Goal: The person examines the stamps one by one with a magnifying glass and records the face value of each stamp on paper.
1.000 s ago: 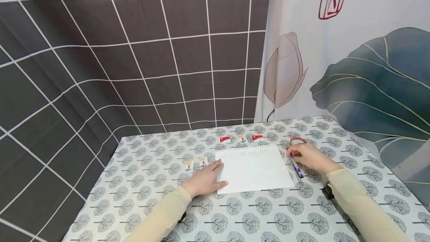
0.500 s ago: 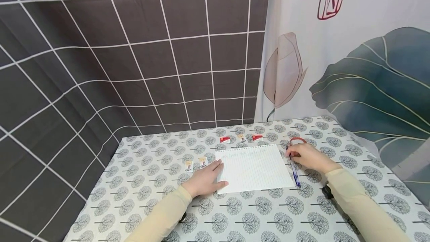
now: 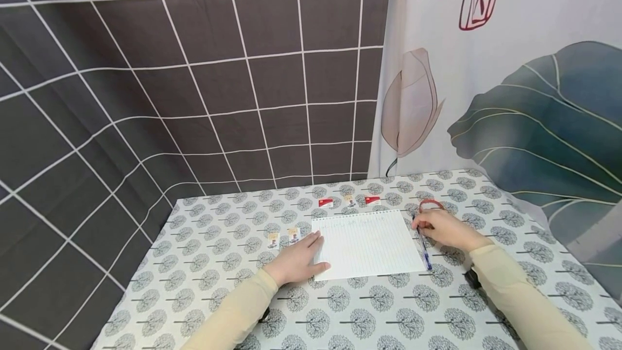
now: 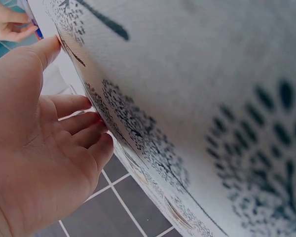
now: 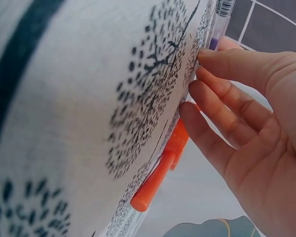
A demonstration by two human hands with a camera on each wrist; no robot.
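A lined white notepad, with rows of faint writing near its top, lies on the patterned tablecloth. My left hand rests at the pad's left edge, its fingers extended and the thumb over the lower left side; the left wrist view shows the palm side-on. Beside the right edge of the pad, my right hand pinches a slim pen near its far end. The pen has a clear barrel with blue-purple parts, and lies nearly parallel to that edge. Its gripped part is partly hidden by the fingers.
An orange-red loop-shaped object lies just beyond my right hand. Two red-and-white cards and a small yellowish card lie behind the pad. Two more small cards are left of it. A gridded dark curtain hangs behind.
The pen's near end has swung left and toward me, so the pen now lies closer along the notepad's right edge. The right hand shifted slightly left; the left hand stayed put.
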